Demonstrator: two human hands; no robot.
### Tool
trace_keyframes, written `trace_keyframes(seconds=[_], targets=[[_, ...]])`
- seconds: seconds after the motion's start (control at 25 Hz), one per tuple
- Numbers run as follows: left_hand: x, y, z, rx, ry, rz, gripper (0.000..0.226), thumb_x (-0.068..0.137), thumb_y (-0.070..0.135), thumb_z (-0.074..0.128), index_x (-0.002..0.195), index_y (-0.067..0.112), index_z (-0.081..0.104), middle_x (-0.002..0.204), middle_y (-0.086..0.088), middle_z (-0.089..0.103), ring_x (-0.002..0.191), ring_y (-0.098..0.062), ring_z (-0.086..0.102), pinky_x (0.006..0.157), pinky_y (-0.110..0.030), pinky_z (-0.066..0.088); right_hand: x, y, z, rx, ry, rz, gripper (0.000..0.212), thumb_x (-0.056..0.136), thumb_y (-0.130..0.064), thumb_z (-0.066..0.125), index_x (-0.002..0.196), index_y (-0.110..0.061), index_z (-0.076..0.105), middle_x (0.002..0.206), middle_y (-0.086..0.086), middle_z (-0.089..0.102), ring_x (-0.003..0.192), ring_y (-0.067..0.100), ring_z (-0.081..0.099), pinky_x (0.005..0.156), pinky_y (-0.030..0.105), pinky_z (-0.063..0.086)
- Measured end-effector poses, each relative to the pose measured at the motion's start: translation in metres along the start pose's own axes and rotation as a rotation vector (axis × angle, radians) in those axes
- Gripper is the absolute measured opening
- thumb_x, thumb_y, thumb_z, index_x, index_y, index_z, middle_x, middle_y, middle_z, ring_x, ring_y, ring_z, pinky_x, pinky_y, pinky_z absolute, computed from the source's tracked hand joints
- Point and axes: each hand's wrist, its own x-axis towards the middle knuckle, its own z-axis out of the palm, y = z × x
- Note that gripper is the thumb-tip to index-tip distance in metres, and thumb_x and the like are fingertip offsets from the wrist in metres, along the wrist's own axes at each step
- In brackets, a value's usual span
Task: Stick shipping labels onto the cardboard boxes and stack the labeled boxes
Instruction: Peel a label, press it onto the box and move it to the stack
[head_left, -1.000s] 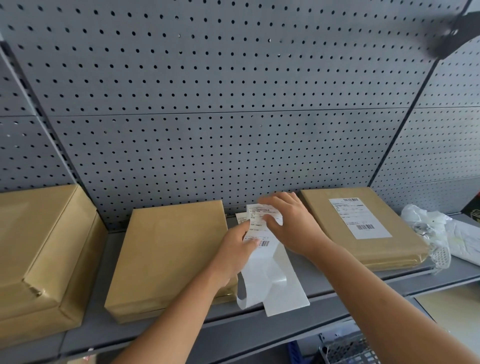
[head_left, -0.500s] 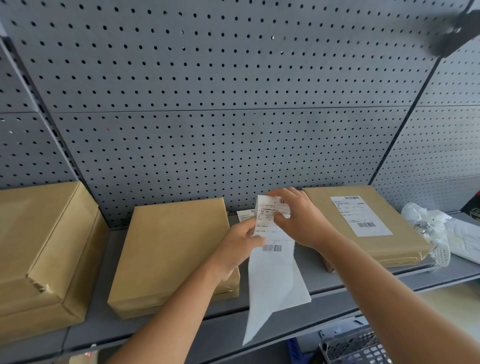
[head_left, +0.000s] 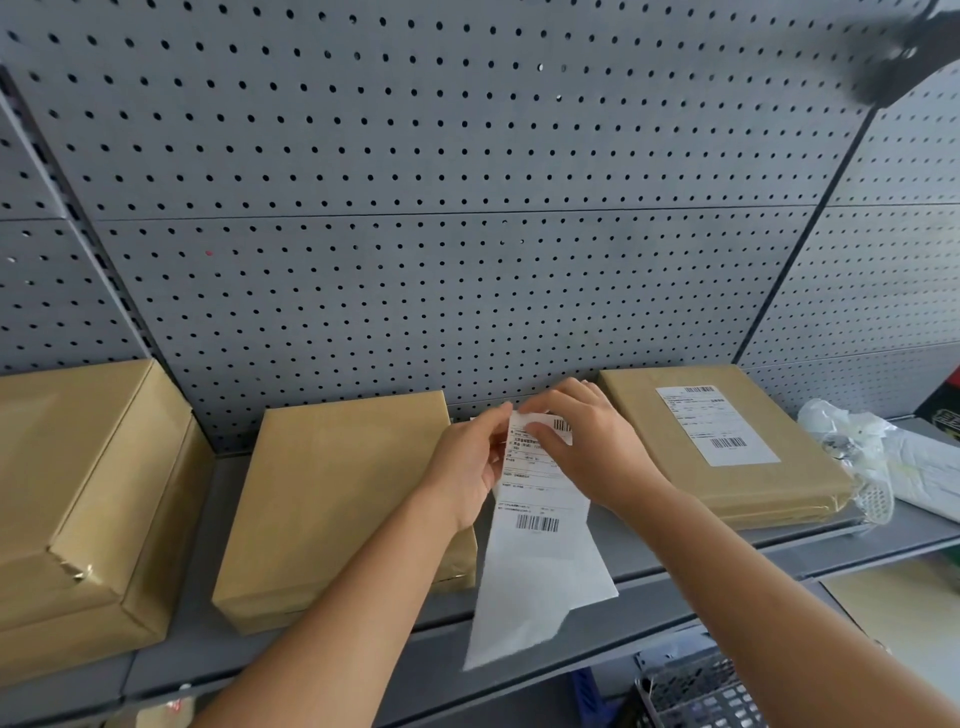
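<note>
A white shipping label (head_left: 537, 499) with barcodes hangs between my hands above the grey shelf (head_left: 675, 558), its blank backing trailing down past the shelf edge. My left hand (head_left: 470, 467) pinches the label's upper left edge. My right hand (head_left: 587, 447) pinches its top right corner with the thumb on the printed face. A plain brown cardboard box (head_left: 343, 499) lies flat to the left of the label. Another flat box (head_left: 727, 441) at the right carries a stuck label (head_left: 714, 423). A thicker brown box (head_left: 78, 488) stands at the far left.
A grey pegboard wall (head_left: 467, 208) backs the shelf. Crumpled clear plastic and white wrapping (head_left: 878, 457) lie at the right end. A metal mesh basket (head_left: 696, 691) sits below the shelf at bottom right. A dark blurred object (head_left: 904, 57) juts in at top right.
Both hands have lifted the label off the shelf and raised it slightly. The backing sheet has uncurled and now hangs straight down over the shelf edge.
</note>
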Motion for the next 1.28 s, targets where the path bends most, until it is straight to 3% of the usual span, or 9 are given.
trace_keyframes(seconds=[0.28,0.36,0.48,0.72,0.92,1.08,1.28], targets=[[0.001,0.001,0.001,0.034,0.056,-0.040,0.028,0.101,0.023,0.057,0.104,0.000,0.073,0.090,-0.013,0.073,0.069,-0.016,0.068,0.060,-0.026,0.055,0.000,-0.007,0.008,-0.073,0.012,-0.025,0.022,0.091,-0.017,0.067,0.112,-0.024,0.070,0.103,-0.007,0.060,0.100,0.021,0.052,0.067,0.031,0.050],[0.002,0.000,0.000,0.050,0.062,-0.045,0.029,0.100,0.022,0.058,0.107,-0.001,0.073,0.092,-0.013,0.072,0.068,-0.016,0.067,0.059,-0.025,0.054,0.002,-0.009,0.008,-0.063,0.005,-0.013,0.021,0.089,-0.012,0.068,0.109,-0.020,0.071,0.104,-0.007,0.061,0.101,0.022,0.052,0.071,0.032,0.051],[0.002,0.001,0.001,0.084,0.065,-0.053,0.027,0.097,0.020,0.061,0.110,0.000,0.074,0.087,-0.009,0.073,0.070,-0.017,0.066,0.064,-0.027,0.054,0.004,-0.010,0.006,-0.039,-0.010,0.005,0.019,0.088,-0.008,0.069,0.105,-0.018,0.070,0.105,-0.006,0.062,0.102,0.021,0.052,0.081,0.033,0.050],[0.003,0.001,0.001,0.173,0.108,-0.072,0.018,0.091,0.022,0.068,0.094,0.007,0.076,0.083,-0.011,0.076,0.076,-0.024,0.068,0.086,-0.040,0.057,0.002,-0.010,0.005,-0.046,-0.064,0.021,0.025,0.090,-0.009,0.065,0.111,-0.021,0.064,0.108,-0.006,0.057,0.102,0.018,0.047,0.082,0.030,0.046],[0.000,-0.001,-0.001,0.143,0.108,-0.081,0.017,0.091,0.017,0.069,0.099,0.004,0.077,0.085,-0.009,0.078,0.070,-0.017,0.072,0.067,-0.029,0.058,0.000,-0.008,0.005,-0.077,-0.067,0.020,0.025,0.090,-0.009,0.066,0.113,-0.019,0.068,0.108,-0.003,0.058,0.104,0.021,0.049,0.082,0.029,0.046],[0.000,-0.001,-0.001,0.128,0.107,-0.079,0.016,0.091,0.012,0.068,0.099,0.002,0.077,0.085,-0.010,0.077,0.071,-0.016,0.071,0.068,-0.027,0.057,-0.002,-0.007,0.006,-0.073,-0.033,0.027,0.017,0.089,-0.012,0.069,0.104,-0.019,0.070,0.104,-0.004,0.060,0.101,0.022,0.053,0.077,0.036,0.051],[0.002,-0.005,-0.001,0.136,0.157,-0.081,0.017,0.092,0.014,0.069,0.098,-0.001,0.074,0.082,-0.011,0.077,0.068,-0.019,0.072,0.067,-0.029,0.060,-0.006,-0.008,0.005,-0.071,0.004,-0.024,0.011,0.087,-0.010,0.071,0.090,-0.019,0.066,0.096,-0.006,0.060,0.092,0.022,0.052,0.070,0.034,0.048]])
